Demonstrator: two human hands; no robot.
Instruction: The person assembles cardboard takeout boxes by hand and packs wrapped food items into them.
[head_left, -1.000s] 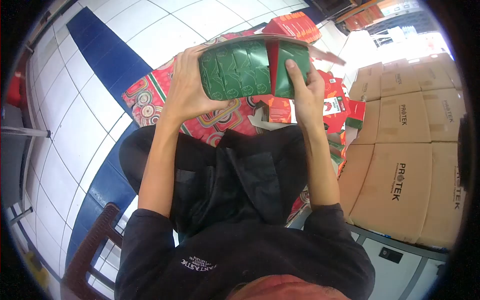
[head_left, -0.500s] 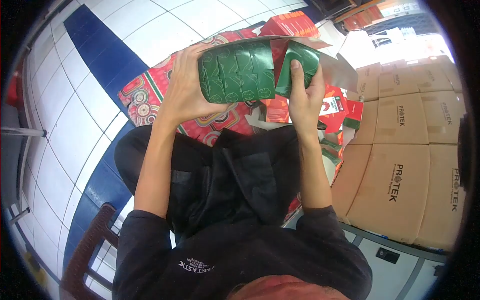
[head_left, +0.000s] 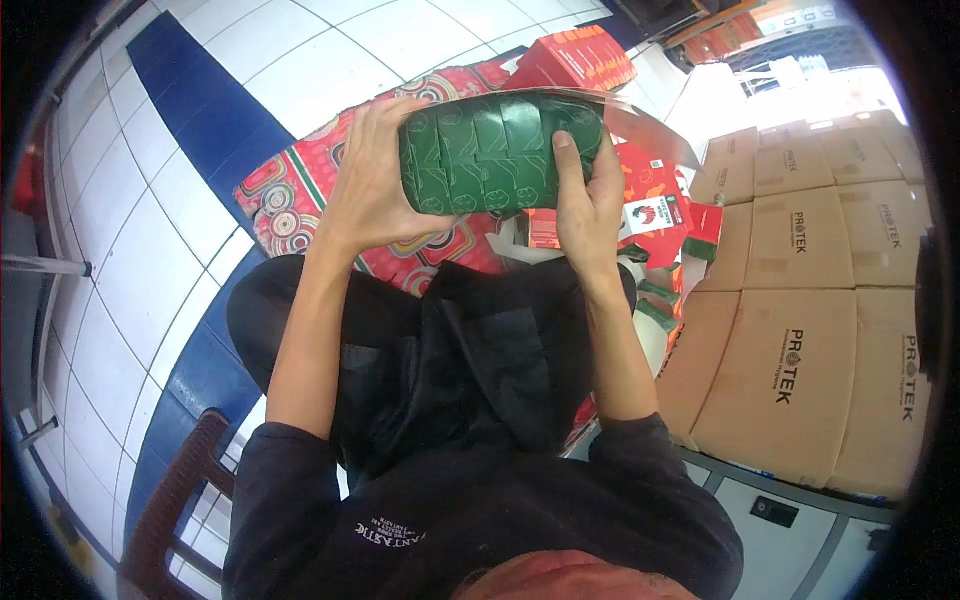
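Several small green boxes (head_left: 478,165) with pale line drawings are lined up in a tight block, held above my lap. My left hand (head_left: 372,175) wraps round the block's left end, thumb underneath. At the right end, my right hand (head_left: 588,205) presses its thumb on the front of the last green box, with the fingers behind. A thin cardboard sheet (head_left: 655,128) runs along the back of the block and sticks out to the right. Below and right of my right hand lies a red carton (head_left: 660,205) with a white label.
A patterned red mat (head_left: 290,205) lies under my crossed legs. A red stack of cartons (head_left: 575,60) stands at its far edge. Brown PROTEK boxes (head_left: 790,350) are piled on the right. More red and green packaging (head_left: 705,230) lies beside them. A brown chair (head_left: 185,480) is at lower left.
My right hand has moved left and pushed the tilted end box against the others, closing the gap in the row. My left hand has stayed nearly in place.
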